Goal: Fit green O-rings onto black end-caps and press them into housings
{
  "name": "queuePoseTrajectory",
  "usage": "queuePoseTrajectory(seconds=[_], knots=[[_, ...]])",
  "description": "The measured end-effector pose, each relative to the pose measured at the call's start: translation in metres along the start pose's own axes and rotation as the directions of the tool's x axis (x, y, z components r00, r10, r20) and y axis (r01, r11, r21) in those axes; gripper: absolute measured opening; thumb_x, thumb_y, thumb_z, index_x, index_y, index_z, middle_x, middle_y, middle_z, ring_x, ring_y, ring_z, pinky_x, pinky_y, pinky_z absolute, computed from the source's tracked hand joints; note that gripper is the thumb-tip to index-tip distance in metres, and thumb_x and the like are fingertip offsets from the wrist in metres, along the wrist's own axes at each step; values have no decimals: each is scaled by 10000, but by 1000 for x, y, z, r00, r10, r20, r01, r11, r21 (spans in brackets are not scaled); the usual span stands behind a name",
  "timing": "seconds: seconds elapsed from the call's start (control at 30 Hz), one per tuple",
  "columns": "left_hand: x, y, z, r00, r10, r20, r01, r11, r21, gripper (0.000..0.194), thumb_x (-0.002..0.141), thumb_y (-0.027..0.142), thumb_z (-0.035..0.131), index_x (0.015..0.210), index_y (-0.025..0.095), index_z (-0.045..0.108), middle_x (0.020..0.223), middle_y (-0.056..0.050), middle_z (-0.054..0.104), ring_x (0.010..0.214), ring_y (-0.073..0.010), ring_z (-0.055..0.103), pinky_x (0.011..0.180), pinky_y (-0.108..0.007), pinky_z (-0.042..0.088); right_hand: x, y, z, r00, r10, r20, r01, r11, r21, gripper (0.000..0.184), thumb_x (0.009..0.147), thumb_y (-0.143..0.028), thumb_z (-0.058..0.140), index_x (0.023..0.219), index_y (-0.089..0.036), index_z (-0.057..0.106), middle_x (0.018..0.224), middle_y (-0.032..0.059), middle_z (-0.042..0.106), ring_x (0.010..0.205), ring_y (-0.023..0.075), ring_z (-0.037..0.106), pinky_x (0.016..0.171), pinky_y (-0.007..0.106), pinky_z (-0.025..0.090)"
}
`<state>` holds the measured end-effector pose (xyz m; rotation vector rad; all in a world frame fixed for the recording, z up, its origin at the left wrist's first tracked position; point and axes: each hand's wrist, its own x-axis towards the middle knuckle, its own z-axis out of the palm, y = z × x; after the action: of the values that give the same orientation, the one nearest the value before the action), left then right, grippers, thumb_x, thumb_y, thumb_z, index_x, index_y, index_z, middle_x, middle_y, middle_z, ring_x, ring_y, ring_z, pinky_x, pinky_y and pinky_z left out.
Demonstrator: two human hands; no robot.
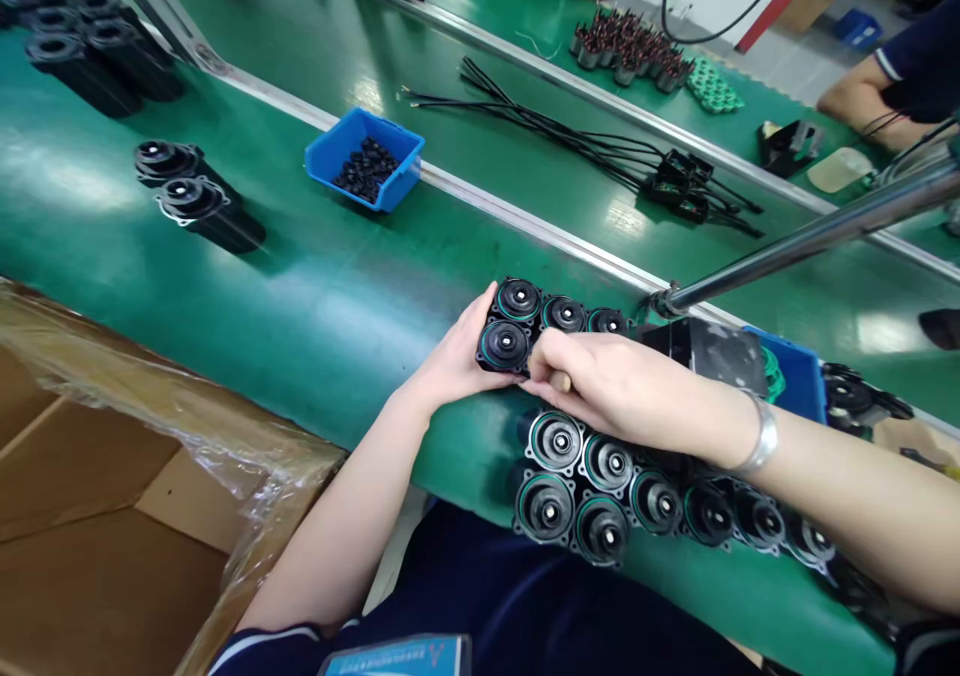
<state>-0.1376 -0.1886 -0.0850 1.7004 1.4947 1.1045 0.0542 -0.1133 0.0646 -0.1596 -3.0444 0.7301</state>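
My left hand (459, 354) is wrapped round the left side of a group of black housings, its thumb along the back one and its fingers under the front one. The front housing (504, 343) and the back housing (519, 298) each have a green ring round the rim and a pale shaft tip in the centre. My right hand (581, 376) is closed in a fist just right of the front housing, with the tan, rounded end of something showing below its fingers. The rest of that thing is hidden. Several more housings with green rings (551, 506) stand in rows below my right forearm.
A blue bin (365, 161) of small black parts stands by the metal rail. Two black housings (211, 218) stand to the left. A metal pole (810, 236) slants across the right. An open cardboard box (97, 496) is at lower left. Co-workers' arms (862, 101) show beyond.
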Motion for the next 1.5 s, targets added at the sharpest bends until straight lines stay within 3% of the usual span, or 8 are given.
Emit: queuePoseTrajectory(seconds=[0.2, 0.3, 0.43, 0.57, 0.7, 0.87, 1.07, 1.5], knots=[[0, -1, 1, 1000, -7, -16, 8, 998, 56, 1237, 656, 595, 817, 1569, 189, 87, 1612, -200, 239, 1490, -369, 246, 1219, -534, 250, -35, -8, -2, 990, 6, 143, -7, 1000, 13, 166, 1009, -132, 353, 948, -196, 495, 888, 45, 612, 793, 158, 569, 759, 314, 489], [-1, 0, 0, 1000, -7, -10, 8, 998, 63, 1227, 668, 588, 813, 1572, 208, 74, 1619, -187, 232, 1493, -362, 242, 1222, -526, 248, -54, -4, -13, 989, 59, 139, -63, 998, 25, 220, 1004, -139, 351, 947, -215, 550, 957, 42, 645, 875, 164, 609, 815, 325, 517], [-2, 3, 0, 999, -42, -12, 43, 997, 64, 1196, 680, 561, 813, 1571, 232, 86, 1621, -168, 240, 1489, -355, 255, 1222, -526, 244, -72, 16, -36, 973, 187, -138, -185, 982, 30, 101, 987, -217, 466, 954, -221, 561, 1120, 56, 657, 1012, 174, 634, 843, 327, 539], [-2, 7, -1, 997, -80, -16, 81, 995, 53, 1160, 697, 530, 811, 1569, 232, 107, 1620, -163, 243, 1494, -339, 251, 1225, -517, 238, -75, 50, -43, 871, 343, -352, -298, 938, 176, 114, 942, -296, 574, 875, -205, 562, 987, 61, 669, 889, 170, 659, 788, 334, 547], [-2, 7, -1, 995, -101, -21, 102, 993, 58, 1144, 700, 513, 814, 1567, 234, 121, 1618, -156, 250, 1490, -333, 265, 1224, -521, 242, -63, 78, -36, 853, 443, -277, -328, 867, 375, 211, 888, -380, 630, 842, -184, 565, 901, 45, 675, 810, 155, 669, 773, 323, 546], [-2, 6, -1, 994, -106, -30, 108, 989, 102, 1132, 704, 514, 812, 1563, 236, 129, 1606, -154, 276, 1483, -339, 281, 1215, -525, 260, -49, 86, -45, 916, 387, -104, -321, 864, 387, 181, 873, -344, 607, 821, -176, 562, 854, 25, 674, 805, 135, 665, 783, 294, 524], [-1, 4, -2, 995, -97, -27, 99, 987, 126, 1105, 726, 492, 804, 1562, 245, 126, 1591, -156, 302, 1471, -350, 305, 1205, -535, 278, -43, 90, -58, 936, 350, -33, -315, 878, 360, 81, 877, -237, 613, 875, -175, 560, 875, 13, 689, 802, 124, 678, 742, 258, 512], [1, 2, -1, 994, -108, -25, 111, 983, 146, 1102, 729, 524, 787, 1564, 261, 119, 1596, -156, 292, 1476, -365, 288, 1200, -566, 276, -43, 92, -60, 902, 424, -80, -405, 895, 186, 87, 860, -107, 615, 850, -166, 551, 777, -12, 680, 685, 102, 621, 635, 221, 411]])
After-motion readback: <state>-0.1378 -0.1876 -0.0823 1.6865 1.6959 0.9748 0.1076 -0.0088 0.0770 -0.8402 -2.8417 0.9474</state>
